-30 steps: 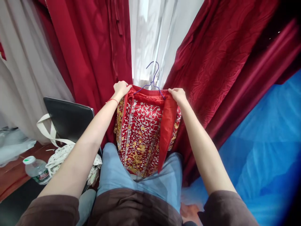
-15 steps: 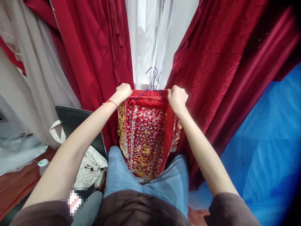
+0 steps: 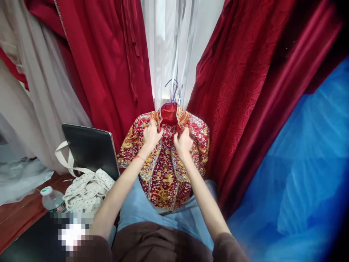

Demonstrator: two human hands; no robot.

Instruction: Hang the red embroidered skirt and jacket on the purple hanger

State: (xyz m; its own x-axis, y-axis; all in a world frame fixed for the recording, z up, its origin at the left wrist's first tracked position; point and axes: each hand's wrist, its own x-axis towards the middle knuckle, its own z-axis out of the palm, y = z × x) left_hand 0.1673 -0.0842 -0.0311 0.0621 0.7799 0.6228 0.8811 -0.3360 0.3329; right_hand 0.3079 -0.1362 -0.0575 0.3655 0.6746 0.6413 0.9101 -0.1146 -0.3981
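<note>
A red jacket (image 3: 199,127) with gold and silver embroidery hangs on a purple hanger (image 3: 177,87), its stand collar and shoulders facing me. My left hand (image 3: 152,134) is closed on the jacket's left front edge, just below the collar. On the opposite front edge, at about the same height, my right hand (image 3: 183,142) is closed too. Between the two edges shows a red embroidered panel (image 3: 165,174), which reaches down between my knees. The fingertips of both hands are partly hidden against the cloth.
Dark red garments hang on the left (image 3: 109,54) and right (image 3: 234,91), with white cloth (image 3: 160,47) between. Blue fabric (image 3: 294,171) spreads at right. At left are a black upright panel (image 3: 87,147), a dotted cloth bag (image 3: 87,193) and a plastic bottle (image 3: 53,200).
Both hands have let go of the red band stretched between them and moved inward and lower, onto the jacket's front edges. The collar and shoulders now show around the hanger.
</note>
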